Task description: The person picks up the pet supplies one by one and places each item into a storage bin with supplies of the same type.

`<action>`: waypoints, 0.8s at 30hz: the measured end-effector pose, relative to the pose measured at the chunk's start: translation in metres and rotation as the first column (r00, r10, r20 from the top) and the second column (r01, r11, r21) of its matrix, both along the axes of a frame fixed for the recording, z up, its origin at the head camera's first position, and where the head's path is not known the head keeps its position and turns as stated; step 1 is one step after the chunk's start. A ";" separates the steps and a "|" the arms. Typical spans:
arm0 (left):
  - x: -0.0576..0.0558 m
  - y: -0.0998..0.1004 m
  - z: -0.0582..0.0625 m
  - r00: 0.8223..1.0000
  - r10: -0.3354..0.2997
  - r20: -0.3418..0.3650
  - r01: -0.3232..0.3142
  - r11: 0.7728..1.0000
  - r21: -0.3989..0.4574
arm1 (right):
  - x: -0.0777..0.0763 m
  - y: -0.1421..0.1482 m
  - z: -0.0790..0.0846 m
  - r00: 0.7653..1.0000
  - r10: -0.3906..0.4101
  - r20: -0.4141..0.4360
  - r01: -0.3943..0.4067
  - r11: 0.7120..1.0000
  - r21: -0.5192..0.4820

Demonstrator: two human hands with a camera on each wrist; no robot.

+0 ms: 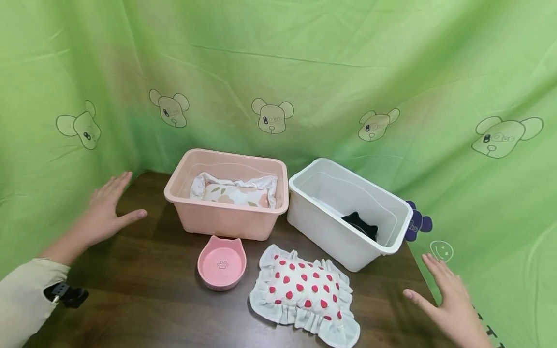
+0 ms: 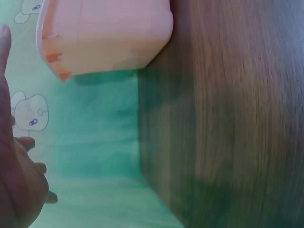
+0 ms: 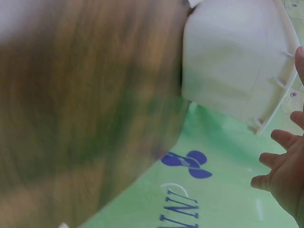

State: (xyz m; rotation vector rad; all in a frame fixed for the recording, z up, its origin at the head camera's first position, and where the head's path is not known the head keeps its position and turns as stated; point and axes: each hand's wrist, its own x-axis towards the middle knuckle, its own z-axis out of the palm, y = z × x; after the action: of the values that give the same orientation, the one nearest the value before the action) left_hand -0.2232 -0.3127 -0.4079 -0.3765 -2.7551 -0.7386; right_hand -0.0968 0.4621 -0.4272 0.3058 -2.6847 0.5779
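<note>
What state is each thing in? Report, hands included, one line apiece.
Left hand: outstretched, holding nothing
Right hand: outstretched, holding nothing
Pink bin: upright, uncovered, occupied
White bin: upright, uncovered, occupied
Pink bowl: upright, empty
Strawberry cushion: lying flat, outside both bins
Floral cushion: inside pink bin, partly hidden
Black eared item: inside white bin, partly hidden
Green curtain: hanging, creased

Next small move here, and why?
Probably bring the right hand to the white ruffled cushion with red strawberry print: that hand is empty, and the cushion lies uncovered on the dark wooden table, while a floral-print cushion already sits in the pink rectangular plastic bin.
</note>
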 end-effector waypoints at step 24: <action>-0.028 0.049 -0.022 0.983 -0.110 0.148 0.039 0.907 0.420 | 0.009 -0.051 -0.043 0.990 0.072 0.118 -0.055 0.988 -0.145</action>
State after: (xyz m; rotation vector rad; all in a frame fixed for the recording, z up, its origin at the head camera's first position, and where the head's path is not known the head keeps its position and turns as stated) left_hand -0.2509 -0.2641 -0.4300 -0.3408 -2.6400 -1.4035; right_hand -0.0883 0.4115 -0.4702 0.3272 -2.7404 0.8278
